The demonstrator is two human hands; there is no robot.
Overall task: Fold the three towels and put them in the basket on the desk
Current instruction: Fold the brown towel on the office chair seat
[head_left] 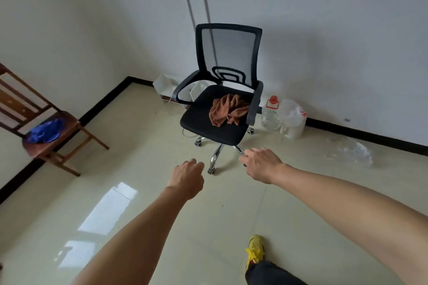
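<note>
So the person is reaching both bare arms out toward the black mesh-backed office chair (222, 99), and it looks like they're going for the crumpled rust-brown cloth towel (228, 110), which is sitting bunched up on the chair's padded seat, over toward its right armrest. The left hand (187, 177) is hanging short of the chair with fingers curled in loosely, holding nothing; the right hand (260, 164) is spreading its fingers a bit, also empty, in front of the chair's shiny chrome base. A second towel, the rumpled blue one (45, 133), is lying on the dark wooden chair (49, 143) well left of the office chair. No desk, basket or third towel is showing, so probably the folding isn't started yet.
</note>
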